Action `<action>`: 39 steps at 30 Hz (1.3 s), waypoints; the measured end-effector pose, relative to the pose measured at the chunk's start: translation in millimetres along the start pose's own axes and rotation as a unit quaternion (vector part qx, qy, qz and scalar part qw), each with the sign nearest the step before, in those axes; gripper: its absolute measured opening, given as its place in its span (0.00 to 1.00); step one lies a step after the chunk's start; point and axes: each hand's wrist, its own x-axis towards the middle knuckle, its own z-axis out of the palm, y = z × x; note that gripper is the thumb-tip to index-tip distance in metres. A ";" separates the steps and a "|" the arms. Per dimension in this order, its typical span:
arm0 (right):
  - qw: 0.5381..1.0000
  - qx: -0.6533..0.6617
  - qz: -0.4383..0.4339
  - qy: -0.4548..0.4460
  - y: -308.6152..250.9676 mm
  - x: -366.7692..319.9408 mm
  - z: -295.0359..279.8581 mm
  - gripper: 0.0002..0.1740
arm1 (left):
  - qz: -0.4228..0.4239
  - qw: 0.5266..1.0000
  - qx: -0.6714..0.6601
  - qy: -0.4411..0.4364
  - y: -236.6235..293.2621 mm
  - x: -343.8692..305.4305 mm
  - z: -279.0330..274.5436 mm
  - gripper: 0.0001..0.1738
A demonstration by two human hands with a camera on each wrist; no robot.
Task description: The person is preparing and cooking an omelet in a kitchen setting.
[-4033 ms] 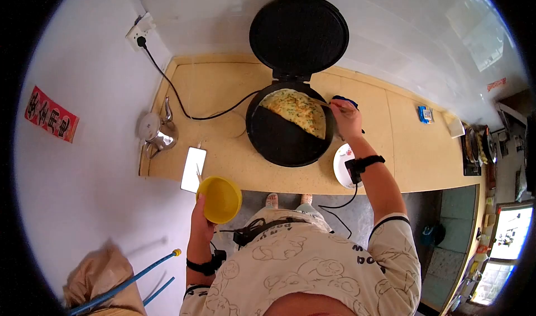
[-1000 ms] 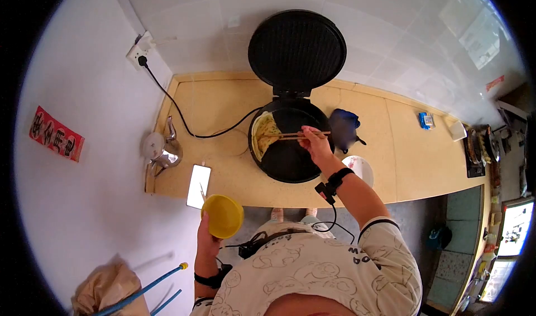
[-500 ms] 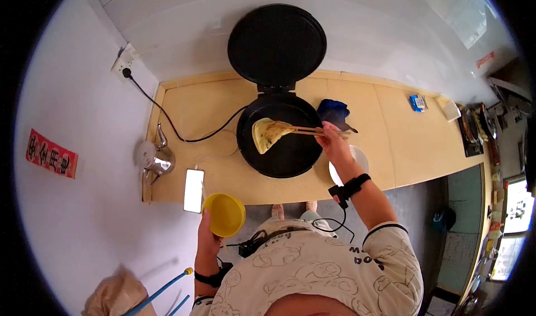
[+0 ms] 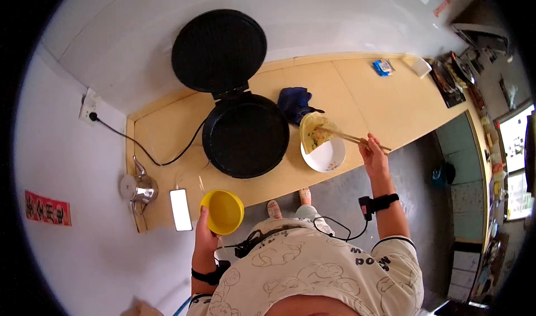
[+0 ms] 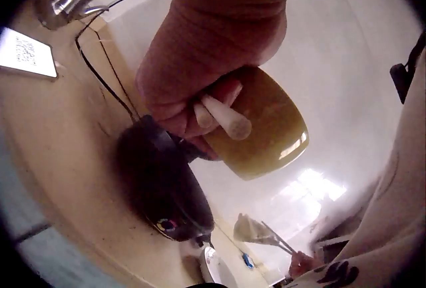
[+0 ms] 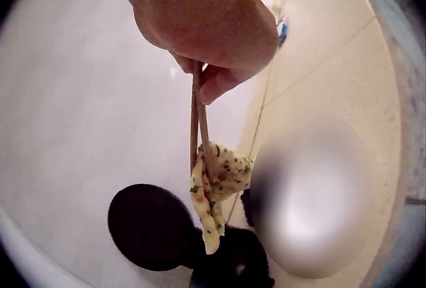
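Observation:
My right hand (image 4: 375, 158) grips a pair of wooden chopsticks (image 4: 349, 137), out over the counter's front edge. Their far ends pinch a folded, herb-flecked pancake (image 4: 314, 130), which hangs above the white bowl (image 4: 324, 155) and overlaps its far rim. In the right wrist view the pancake (image 6: 223, 171) droops in folds from the chopsticks. My left hand (image 4: 206, 226) holds a yellow bowl (image 4: 224, 211) by its side, in front of the counter. Two pale round-ended sticks (image 5: 229, 122) also poke out of that hand. The round black electric griddle (image 4: 245, 137) is bare, its lid (image 4: 219, 51) raised.
A dark blue cloth (image 4: 294, 104) lies between griddle and white bowl. Left on the counter (image 4: 346, 92) are a steel kettle (image 4: 139, 187) and a lit phone (image 4: 180, 210). The griddle's black cord (image 4: 162, 163) runs to a wall socket (image 4: 89, 108). A blue packet (image 4: 383, 67) lies far right.
The chopsticks have lifted the folded pancake off the griddle and carried it right, over the white bowl. My left hand still holds the yellow bowl. The head view has turned.

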 end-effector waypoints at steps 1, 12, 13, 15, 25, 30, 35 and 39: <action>0.999 -0.009 0.006 0.042 1.5 -3.3 -8.9 0.14 | -0.003 1.000 0.007 -0.008 0.9 1.9 5.4 0.26; 0.992 -0.077 -0.004 0.099 58.3 -22.6 -70.6 0.15 | 0.002 0.998 0.063 0.006 2.9 -2.6 42.1 0.21; 0.994 -0.070 -0.004 0.080 62.4 -22.5 -76.5 0.16 | 0.001 0.998 0.066 0.004 2.3 -3.4 44.4 0.21; 0.993 -0.077 0.015 0.088 64.0 -23.4 -82.7 0.16 | -0.001 0.998 0.068 0.011 1.1 -4.5 50.0 0.21; 0.951 -0.282 -0.038 0.122 -12.1 -41.5 -60.7 0.13 | -0.012 0.998 0.060 0.002 -14.2 -6.9 78.6 0.22; 0.926 -0.350 -0.121 0.071 -14.3 -24.4 -48.6 0.12 | -0.005 0.998 0.061 -0.011 -28.5 -5.5 95.0 0.23; 0.823 -0.522 -0.220 -0.039 -2.7 -13.1 -29.2 0.08 | -0.008 0.998 0.065 -0.003 -44.1 -14.7 118.1 0.23; 0.783 -0.554 -0.270 -0.087 -6.7 -8.9 -32.2 0.06 | -0.013 0.999 0.044 -0.009 -64.1 -19.3 127.0 0.22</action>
